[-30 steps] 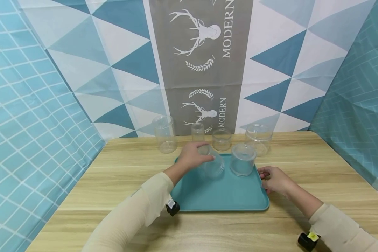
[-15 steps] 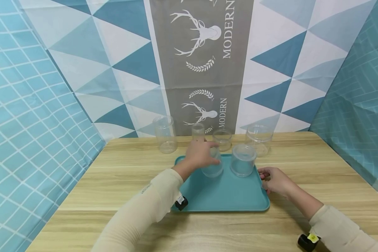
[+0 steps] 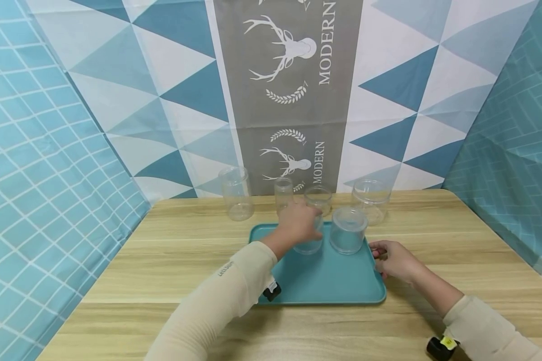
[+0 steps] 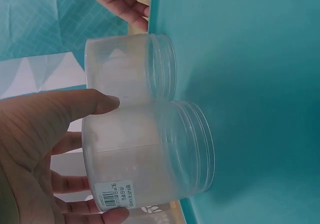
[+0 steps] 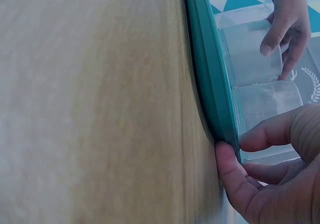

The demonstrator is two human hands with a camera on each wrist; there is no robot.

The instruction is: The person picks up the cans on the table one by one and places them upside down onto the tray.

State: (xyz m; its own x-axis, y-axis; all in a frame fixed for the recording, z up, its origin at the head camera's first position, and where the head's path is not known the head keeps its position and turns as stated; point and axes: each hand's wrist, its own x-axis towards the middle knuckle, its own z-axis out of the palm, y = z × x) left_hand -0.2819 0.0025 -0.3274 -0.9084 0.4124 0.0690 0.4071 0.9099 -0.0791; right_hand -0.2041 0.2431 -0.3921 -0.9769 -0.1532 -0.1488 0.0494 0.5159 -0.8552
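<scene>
My left hand (image 3: pixel 298 223) grips a clear plastic jar (image 4: pixel 140 154) round its base end, thumb on one side and fingers on the other. That jar is inverted, its threaded mouth on the teal tray (image 3: pixel 334 283), and a barcode label (image 4: pixel 116 195) shows on its side. Close beside it, a second clear jar (image 3: pixel 348 233) stands mouth-down near the tray's back right corner. At the tray's right side, my right hand (image 3: pixel 395 260) pinches the rim between thumb and fingers, as the right wrist view shows.
Behind the tray stand a tall clear jar (image 3: pixel 237 198), a narrow one (image 3: pixel 283 190), a short one (image 3: pixel 318 197) and a wide one (image 3: pixel 372 198). The wooden table (image 3: pixel 185 250) meets patterned cloth walls (image 3: pixel 293 110) at the back and sides.
My left hand has moved right with its jar, which has gone from tilted to upright on its mouth, closer to the second jar. The right hand has stayed at the tray rim.
</scene>
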